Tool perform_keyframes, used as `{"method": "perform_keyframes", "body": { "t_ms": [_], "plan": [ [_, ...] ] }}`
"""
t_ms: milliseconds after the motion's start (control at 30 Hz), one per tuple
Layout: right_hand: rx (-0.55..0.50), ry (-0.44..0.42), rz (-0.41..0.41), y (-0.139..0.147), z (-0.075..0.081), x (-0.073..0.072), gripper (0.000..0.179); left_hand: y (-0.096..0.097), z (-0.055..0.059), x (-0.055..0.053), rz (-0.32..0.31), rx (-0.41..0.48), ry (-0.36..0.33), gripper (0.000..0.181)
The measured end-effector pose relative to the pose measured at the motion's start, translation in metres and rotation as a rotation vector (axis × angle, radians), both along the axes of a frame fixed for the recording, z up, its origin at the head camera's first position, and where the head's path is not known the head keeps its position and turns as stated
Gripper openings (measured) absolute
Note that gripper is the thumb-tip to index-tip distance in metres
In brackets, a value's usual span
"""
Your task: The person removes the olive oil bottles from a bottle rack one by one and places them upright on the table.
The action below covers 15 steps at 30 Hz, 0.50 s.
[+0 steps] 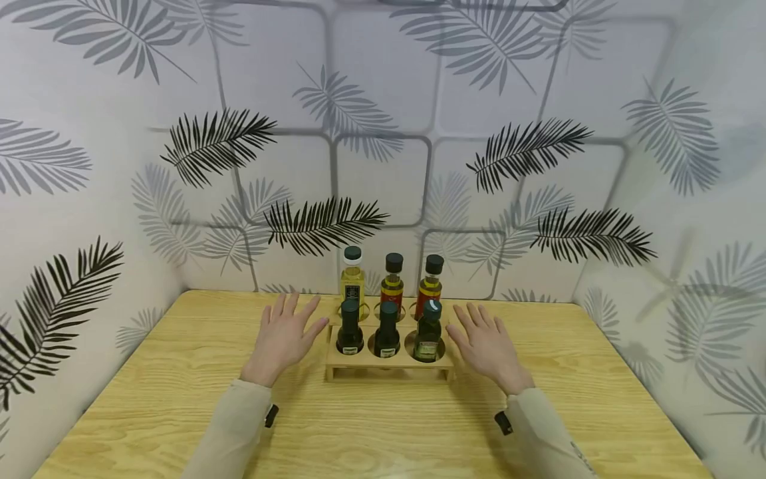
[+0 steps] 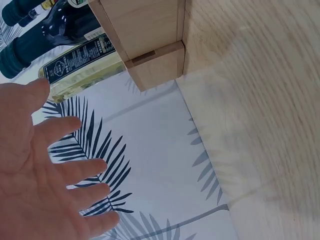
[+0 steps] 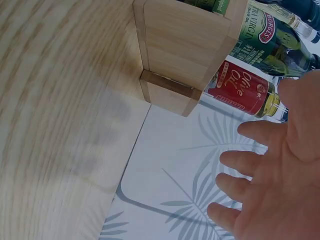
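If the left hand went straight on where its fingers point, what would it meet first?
The left hand would likely meet the patterned wall first, passing left of the bottle rack, though its height over the table is unclear.

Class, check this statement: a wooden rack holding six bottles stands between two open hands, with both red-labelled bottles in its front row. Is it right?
Not quite: the red-labelled bottles stand in the back row, behind the dark bottles, as the head view shows. The rest holds: the wooden rack of six bottles stands between the open left hand and open right hand.
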State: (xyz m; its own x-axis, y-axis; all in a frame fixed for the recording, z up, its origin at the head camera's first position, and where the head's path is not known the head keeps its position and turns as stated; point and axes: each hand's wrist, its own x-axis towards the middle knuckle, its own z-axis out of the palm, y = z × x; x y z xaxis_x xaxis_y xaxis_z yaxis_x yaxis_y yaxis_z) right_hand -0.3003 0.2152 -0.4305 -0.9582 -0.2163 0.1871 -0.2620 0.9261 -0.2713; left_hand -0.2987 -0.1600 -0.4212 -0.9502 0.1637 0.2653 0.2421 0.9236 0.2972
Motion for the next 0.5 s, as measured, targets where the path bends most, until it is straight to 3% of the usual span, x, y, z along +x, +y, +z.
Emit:
{"method": "perform_keyframes", "body": {
  "t_ms": [167, 367, 500],
  "plan": [
    [-0.082, 0.017, 0.023, 0.0, 0.0, -0.001, 0.062, 0.002, 0.0, -0.002, -0.034, 0.056, 0.033, 0.058],
    [-0.409, -0.052, 0.075, 0.004, -0.005, -0.001, 0.045, 0.005, 0.001, -0.006, -0.158, 0.256, -0.016, 0.056],
    [-0.574, -0.123, 0.086, 0.009, -0.012, -0.002, 0.04, 0.007, 0.0, -0.008, -0.243, 0.375, -0.031, 0.053]
  ]
}}
